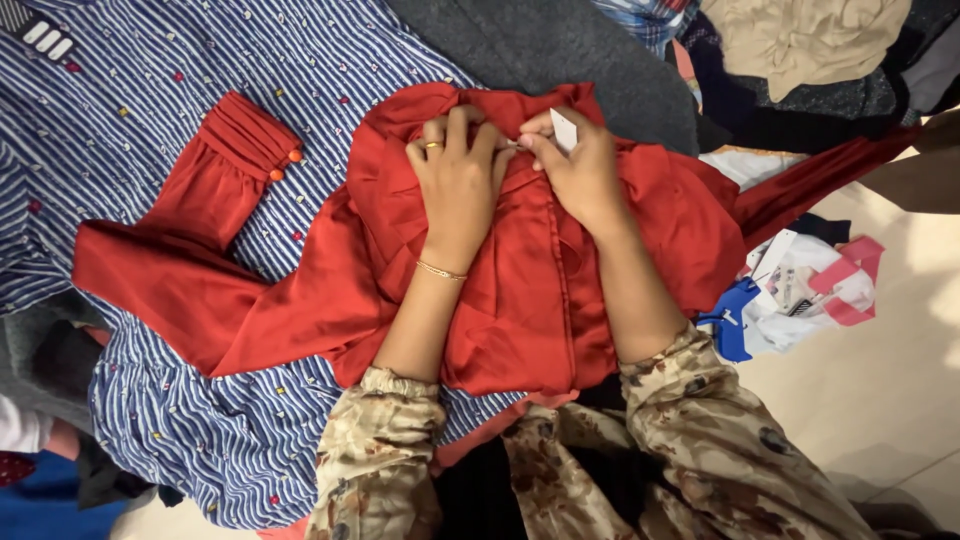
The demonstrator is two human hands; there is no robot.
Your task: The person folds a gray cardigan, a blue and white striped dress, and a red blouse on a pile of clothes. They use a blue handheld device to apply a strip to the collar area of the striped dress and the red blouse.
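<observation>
You had a plain red blouse [520,290] with orange cuff buttons [285,165] under your hands, a small white tag [564,130], a blue-and-white striped garment [200,70] dotted in colours beneath, grey cloth [560,45], a beige piece [800,35], and your sleeves [380,450] in tan-and-brown floral.

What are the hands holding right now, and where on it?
The right hand pinches a small white tag at the collar of the red blouse. The left hand presses flat on the blouse beside it, gripping nothing.
</observation>
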